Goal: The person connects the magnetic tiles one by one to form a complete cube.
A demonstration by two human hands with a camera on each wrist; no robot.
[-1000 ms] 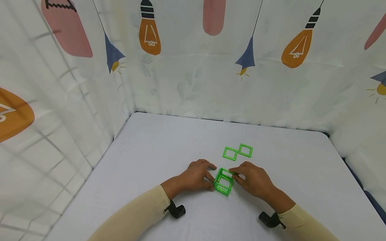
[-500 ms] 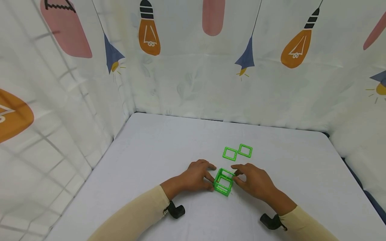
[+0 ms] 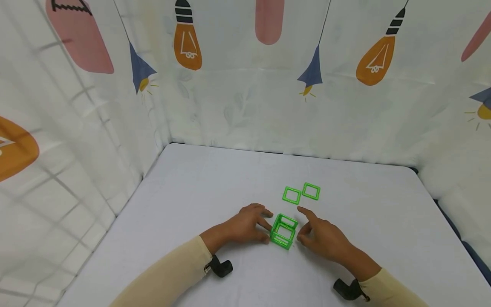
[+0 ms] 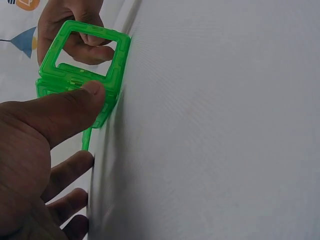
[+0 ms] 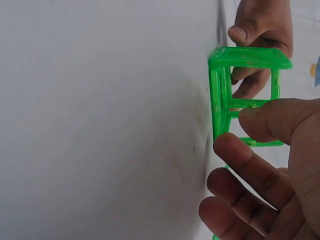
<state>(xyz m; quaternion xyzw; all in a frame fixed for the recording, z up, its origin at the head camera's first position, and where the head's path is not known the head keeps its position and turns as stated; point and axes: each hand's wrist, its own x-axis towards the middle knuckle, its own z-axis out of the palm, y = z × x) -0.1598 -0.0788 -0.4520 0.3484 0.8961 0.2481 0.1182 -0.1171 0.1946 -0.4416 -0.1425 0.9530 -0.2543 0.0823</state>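
Observation:
A small box shape of green square frame-like magnetic tiles [image 3: 281,244] stands on the table between the two hands. My left hand [image 3: 245,224] is at its left side, fingers spread and relaxed. In the left wrist view the left thumb [image 4: 82,102] lies against a tile edge of the box [image 4: 119,62]. Just right of the box, my right hand [image 3: 326,236] holds nothing; its index finger points forward and its thumb is close to the box. In the right wrist view, fingertips partly cover the box [image 5: 245,57], so contact there cannot be told.
Behind the box lie two loose green square tiles, one to the left [image 3: 290,201] and one to the right [image 3: 310,197], flat and close together. A white cloth covers the table [image 3: 215,183]. Printed curtains [image 3: 245,111] hang at the back and sides.
My right hand has let go of the box's right rear tile and drawn back a little to the right, its index finger now extended. My left hand has stayed nearly still.

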